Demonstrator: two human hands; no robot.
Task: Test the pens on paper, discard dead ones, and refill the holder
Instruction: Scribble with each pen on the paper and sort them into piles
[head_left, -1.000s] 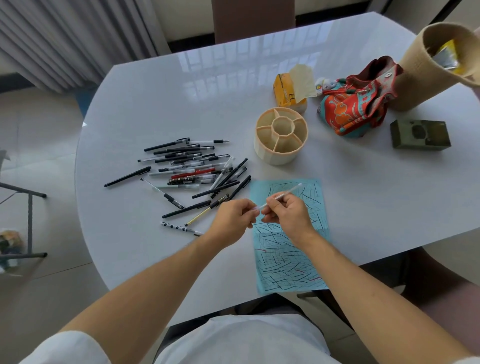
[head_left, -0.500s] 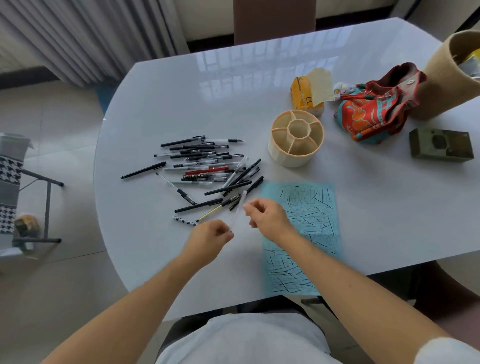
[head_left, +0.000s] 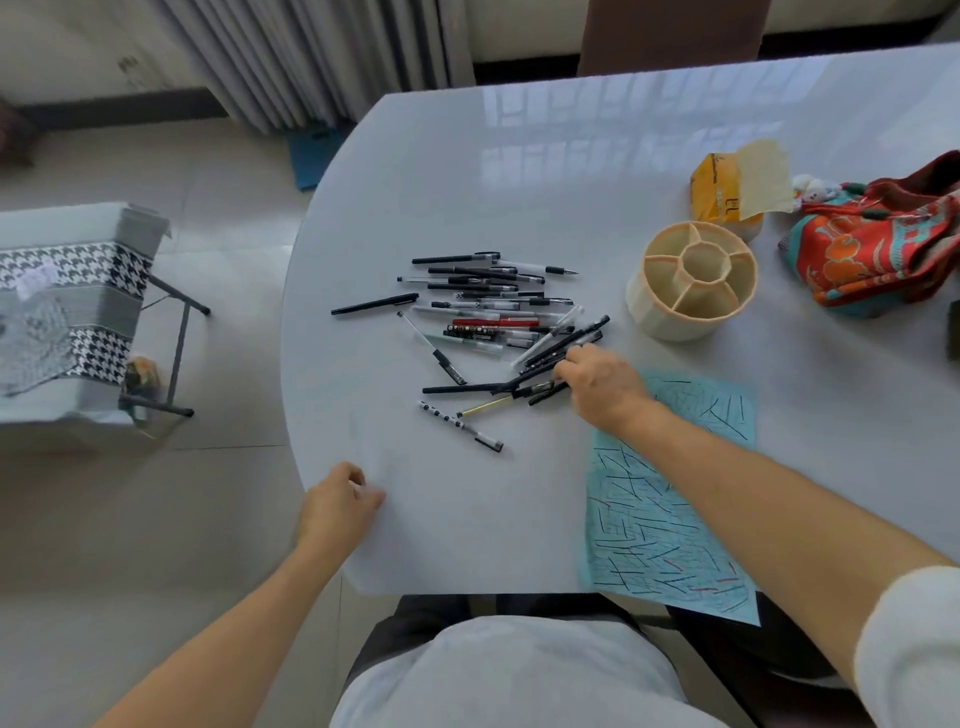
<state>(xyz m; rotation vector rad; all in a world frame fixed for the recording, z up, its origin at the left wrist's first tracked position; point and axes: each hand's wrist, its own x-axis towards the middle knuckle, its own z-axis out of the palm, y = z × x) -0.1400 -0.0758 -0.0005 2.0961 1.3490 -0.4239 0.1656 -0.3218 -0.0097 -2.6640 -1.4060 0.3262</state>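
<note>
A loose pile of pens (head_left: 493, 317), mostly black with one red, lies on the white table (head_left: 519, 182). To its right stands the beige compartment holder (head_left: 693, 280) with nothing in it. The blue paper (head_left: 670, 509), covered in scribbled strokes, lies by the near edge. My right hand (head_left: 602, 389) is at the pile's right side, its curled fingers pinching the end of a black pen (head_left: 545, 396). My left hand (head_left: 337, 501) is curled at the table's left edge; only a pale bit of the white pen (head_left: 359, 486) shows between its fingers.
A yellow tissue pack (head_left: 719, 195) and a red patterned cloth bag (head_left: 883, 249) sit behind and right of the holder. A houndstooth-covered stool (head_left: 67, 306) stands on the floor to the left. A brown chair back (head_left: 670, 31) faces me across the table.
Both hands held the white pen over the paper. The right hand let go and reached to the pen pile. The left hand carried the pen to the table's left edge.
</note>
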